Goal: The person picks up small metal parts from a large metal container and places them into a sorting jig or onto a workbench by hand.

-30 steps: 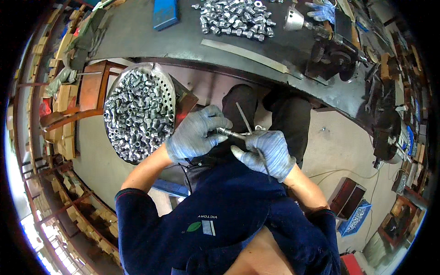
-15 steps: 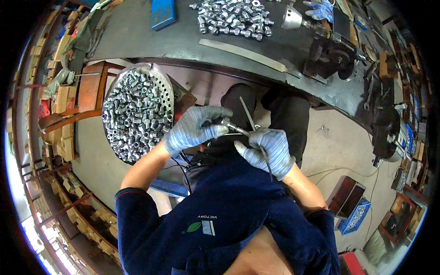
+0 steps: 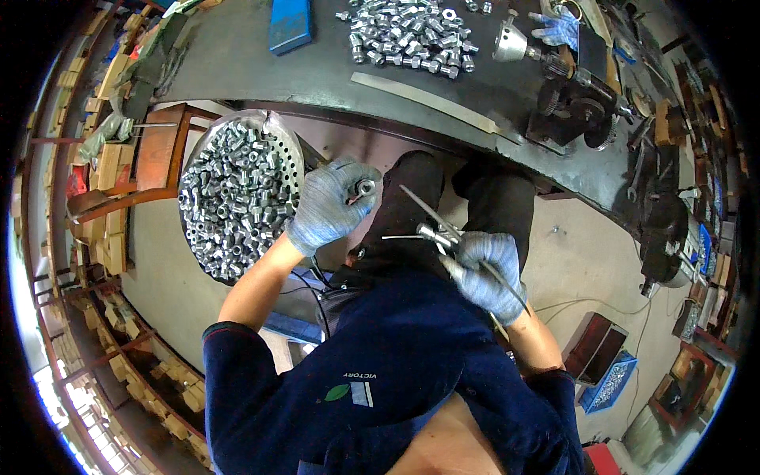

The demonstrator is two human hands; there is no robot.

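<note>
Over my lap, my left hand (image 3: 335, 199) in a blue-grey knit glove is closed on a shiny metal fitting (image 3: 366, 188) whose round bore faces up. Apart from it, lower and to the right, my right hand (image 3: 488, 271) in a matching glove is closed round a metal tool with a cylindrical end (image 3: 431, 233). A long thin file-like bar (image 3: 423, 207) also passes through this hand, slanting back past the wrist. Beside the tool a thin pale rod (image 3: 402, 237) sticks out to the left. Just left of my left hand stands a round perforated metal pan (image 3: 289, 162) heaped with similar fittings (image 3: 233, 202).
Ahead, a dark workbench (image 3: 237, 75) bears a pile of fittings (image 3: 412, 36), a blue box (image 3: 290, 25), a long flat metal strip (image 3: 423, 99) and a geared machine (image 3: 582, 107). A wooden chair (image 3: 158, 158) stands left; a blue bin (image 3: 609, 381) sits on the floor at right.
My hands have moved apart, the left upward and the right down and to the right. The fitting has come away from the tool's end and now shows its bore.
</note>
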